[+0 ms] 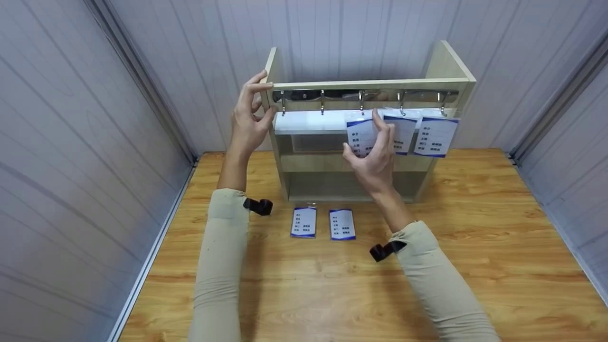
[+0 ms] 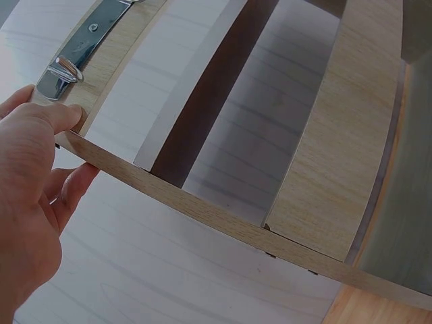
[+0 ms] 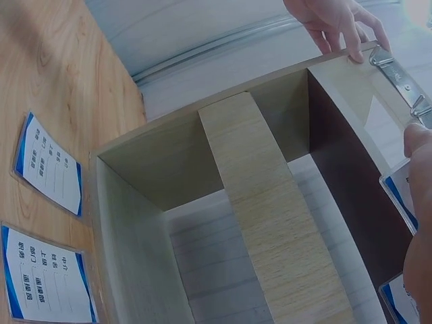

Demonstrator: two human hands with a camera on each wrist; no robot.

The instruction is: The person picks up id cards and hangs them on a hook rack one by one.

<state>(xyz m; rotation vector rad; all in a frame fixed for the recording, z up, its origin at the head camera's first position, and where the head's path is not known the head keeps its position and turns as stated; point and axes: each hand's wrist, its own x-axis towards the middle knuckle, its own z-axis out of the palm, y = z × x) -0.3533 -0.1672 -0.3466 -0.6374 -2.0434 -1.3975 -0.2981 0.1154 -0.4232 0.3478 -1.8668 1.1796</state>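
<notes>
My left hand (image 1: pixel 249 116) grips the upper left side of a pale wooden shelf unit (image 2: pixel 229 219), with the thumb on the front and fingers round the edge. At the middle hook (image 1: pixel 362 102) of a metal hook rail, my right hand (image 1: pixel 377 164) pinches a clear-sleeved name badge (image 1: pixel 357 132) with blue bands. The badge's top edge overlaps that hook in the head view, and my fingers hide its right part. To the right hang a second badge (image 1: pixel 407 128), partly behind my hand, and a third badge (image 1: pixel 434 137) at the far right hook.
Two more badges, a left one (image 1: pixel 304 222) and a right one (image 1: pixel 342 224), lie flat on the wood-grain tabletop (image 1: pixel 313 289) before the shelf. The two leftmost hooks, one of them the end hook (image 1: pixel 283 104), carry no badge. Panelled walls (image 1: pixel 71 142) enclose the table.
</notes>
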